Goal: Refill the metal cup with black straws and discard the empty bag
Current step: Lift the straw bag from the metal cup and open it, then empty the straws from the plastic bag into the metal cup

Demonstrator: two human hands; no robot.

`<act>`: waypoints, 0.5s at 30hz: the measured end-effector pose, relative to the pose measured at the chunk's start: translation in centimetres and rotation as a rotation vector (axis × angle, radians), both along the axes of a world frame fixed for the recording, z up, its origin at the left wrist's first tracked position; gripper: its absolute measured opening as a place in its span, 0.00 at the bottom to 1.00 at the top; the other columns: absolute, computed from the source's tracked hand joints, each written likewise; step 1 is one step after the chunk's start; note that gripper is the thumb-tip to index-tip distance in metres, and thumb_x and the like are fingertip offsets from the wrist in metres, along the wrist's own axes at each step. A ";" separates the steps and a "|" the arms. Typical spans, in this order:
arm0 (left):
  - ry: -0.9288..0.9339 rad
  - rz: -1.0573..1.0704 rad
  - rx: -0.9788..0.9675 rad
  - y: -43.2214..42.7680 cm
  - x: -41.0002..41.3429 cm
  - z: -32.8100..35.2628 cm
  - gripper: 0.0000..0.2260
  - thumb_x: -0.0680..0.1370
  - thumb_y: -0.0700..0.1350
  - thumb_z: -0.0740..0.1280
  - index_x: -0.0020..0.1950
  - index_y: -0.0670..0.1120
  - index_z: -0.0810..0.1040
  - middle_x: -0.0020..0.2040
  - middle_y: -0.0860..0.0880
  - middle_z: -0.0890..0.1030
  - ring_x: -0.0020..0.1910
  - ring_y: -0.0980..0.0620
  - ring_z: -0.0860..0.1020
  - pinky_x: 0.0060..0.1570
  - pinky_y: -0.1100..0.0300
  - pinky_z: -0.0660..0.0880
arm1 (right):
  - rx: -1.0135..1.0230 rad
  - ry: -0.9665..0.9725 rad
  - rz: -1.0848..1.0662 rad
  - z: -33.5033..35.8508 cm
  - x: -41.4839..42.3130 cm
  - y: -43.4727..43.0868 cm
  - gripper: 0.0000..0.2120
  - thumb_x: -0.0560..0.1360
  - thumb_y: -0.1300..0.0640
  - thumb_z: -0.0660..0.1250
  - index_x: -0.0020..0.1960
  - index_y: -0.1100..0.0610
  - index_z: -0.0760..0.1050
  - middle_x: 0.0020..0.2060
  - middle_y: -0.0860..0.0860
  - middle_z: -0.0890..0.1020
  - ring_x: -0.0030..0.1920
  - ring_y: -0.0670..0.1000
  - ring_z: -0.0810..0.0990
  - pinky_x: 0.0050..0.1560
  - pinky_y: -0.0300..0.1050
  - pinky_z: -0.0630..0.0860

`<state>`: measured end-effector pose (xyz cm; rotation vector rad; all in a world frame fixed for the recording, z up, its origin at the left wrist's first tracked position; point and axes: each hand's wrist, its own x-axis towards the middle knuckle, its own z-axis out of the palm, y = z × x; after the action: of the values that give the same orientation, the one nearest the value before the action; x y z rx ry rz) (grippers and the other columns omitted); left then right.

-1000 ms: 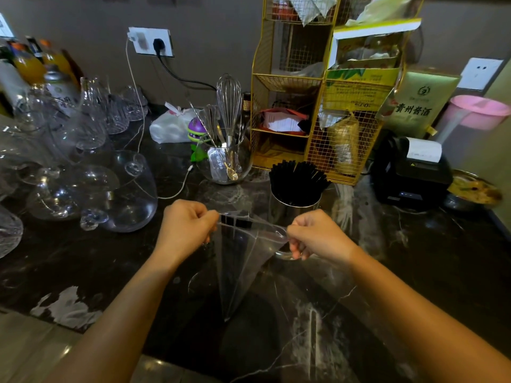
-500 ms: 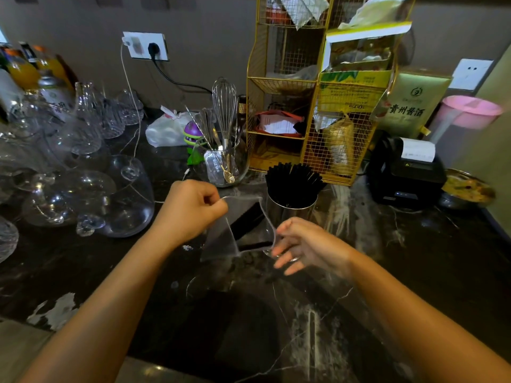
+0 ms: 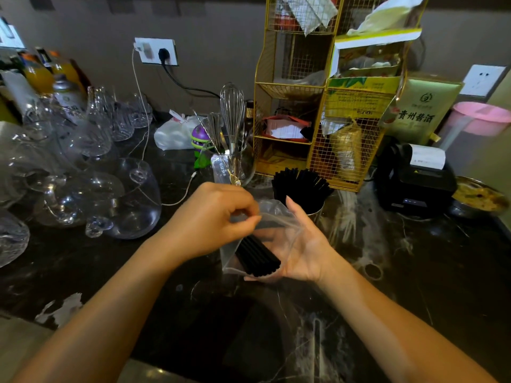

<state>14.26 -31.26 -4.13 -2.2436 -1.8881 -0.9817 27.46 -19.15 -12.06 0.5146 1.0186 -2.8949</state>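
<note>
While the metal cup (image 3: 313,210) already bristles with black straws (image 3: 301,185), a last bundle (image 3: 258,257) sits bagged; left hand (image 3: 210,219) pinches the clear plastic bag (image 3: 279,217), right hand (image 3: 302,248) cradles it, fingers wide; emptying and binning remain.

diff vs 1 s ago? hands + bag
The right hand let go of the bag's top edge, turned palm up and now cradles the bag from below. The left hand kept its pinch on the top. The bag went from hanging stretched to slumped, with black straws showing inside. The cup stayed put, full.
</note>
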 end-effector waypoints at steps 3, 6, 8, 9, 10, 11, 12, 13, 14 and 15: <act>-0.063 -0.059 0.025 -0.5 0.1 0.4 0.10 0.69 0.47 0.64 0.35 0.42 0.79 0.43 0.51 0.82 0.44 0.61 0.78 0.41 0.73 0.74 | -0.003 0.035 -0.002 0.8 -0.5 0.0 0.28 0.56 0.44 0.74 0.51 0.58 0.80 0.43 0.57 0.83 0.46 0.55 0.80 0.53 0.53 0.74; -0.179 -0.091 0.030 -0.8 0.2 0.9 0.07 0.68 0.47 0.66 0.34 0.45 0.79 0.43 0.54 0.82 0.43 0.68 0.78 0.43 0.78 0.70 | 0.038 0.091 -0.014 1.8 -1.0 -0.1 0.22 0.51 0.54 0.76 0.45 0.58 0.83 0.39 0.56 0.83 0.44 0.55 0.80 0.52 0.54 0.75; -0.287 -0.109 0.005 -0.8 0.3 1.5 0.05 0.67 0.49 0.66 0.35 0.50 0.78 0.44 0.60 0.81 0.46 0.66 0.79 0.47 0.75 0.72 | 0.060 0.107 -0.042 2.6 -1.2 -0.3 0.20 0.53 0.57 0.74 0.45 0.58 0.82 0.37 0.56 0.84 0.40 0.54 0.82 0.43 0.50 0.81; -0.339 -0.117 -0.012 -0.7 0.3 1.7 0.04 0.67 0.50 0.66 0.35 0.52 0.78 0.44 0.63 0.81 0.48 0.64 0.79 0.49 0.73 0.72 | 0.073 0.104 -0.064 3.0 -1.3 -0.2 0.20 0.55 0.58 0.72 0.47 0.58 0.81 0.37 0.55 0.84 0.40 0.54 0.82 0.41 0.48 0.81; -0.412 -0.107 -0.014 -0.6 0.2 2.1 0.03 0.67 0.51 0.66 0.36 0.53 0.78 0.45 0.63 0.81 0.50 0.64 0.78 0.51 0.72 0.72 | 0.090 0.100 -0.079 3.3 -1.4 -0.2 0.21 0.56 0.58 0.71 0.50 0.57 0.79 0.39 0.55 0.83 0.42 0.54 0.81 0.43 0.48 0.80; -0.512 -0.066 0.018 -0.4 -0.1 2.2 0.02 0.66 0.51 0.67 0.37 0.55 0.78 0.47 0.63 0.80 0.51 0.64 0.77 0.51 0.71 0.72 | 0.099 0.111 -0.080 3.6 -1.5 0.0 0.25 0.57 0.59 0.71 0.54 0.57 0.77 0.42 0.56 0.82 0.46 0.54 0.79 0.48 0.50 0.78; -0.637 0.025 0.083 0.0 -0.3 2.2 0.04 0.66 0.50 0.69 0.39 0.56 0.77 0.49 0.61 0.79 0.52 0.64 0.77 0.50 0.70 0.73 | 0.104 0.135 -0.073 3.7 -1.6 0.2 0.29 0.57 0.60 0.72 0.59 0.58 0.75 0.47 0.56 0.80 0.49 0.54 0.77 0.53 0.50 0.74; -0.778 0.149 0.163 0.5 -0.9 1.6 0.08 0.65 0.49 0.70 0.41 0.57 0.75 0.50 0.59 0.77 0.51 0.62 0.76 0.48 0.68 0.74 | 0.114 0.156 -0.066 4.0 -1.6 0.3 0.33 0.57 0.61 0.72 0.63 0.58 0.72 0.50 0.56 0.79 0.51 0.55 0.76 0.56 0.50 0.72; -0.949 0.268 0.199 1.0 -1.3 1.1 0.10 0.67 0.48 0.70 0.43 0.57 0.73 0.49 0.57 0.76 0.50 0.59 0.76 0.46 0.65 0.73 | 0.133 0.173 -0.066 4.3 -1.6 0.5 0.35 0.58 0.62 0.72 0.65 0.59 0.70 0.52 0.57 0.78 0.52 0.55 0.76 0.58 0.50 0.71; -1.137 0.335 0.162 1.6 -1.7 0.6 0.08 0.69 0.47 0.68 0.45 0.55 0.72 0.46 0.55 0.75 0.47 0.57 0.77 0.42 0.63 0.74 | 0.161 0.189 -0.073 4.6 -1.5 0.7 0.34 0.59 0.63 0.70 0.65 0.60 0.70 0.53 0.57 0.78 0.52 0.54 0.76 0.59 0.49 0.71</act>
<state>12.51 -29.65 -3.56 -1.2005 -2.1997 -2.5088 25.97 -18.42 -7.44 0.2935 1.2919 -2.9875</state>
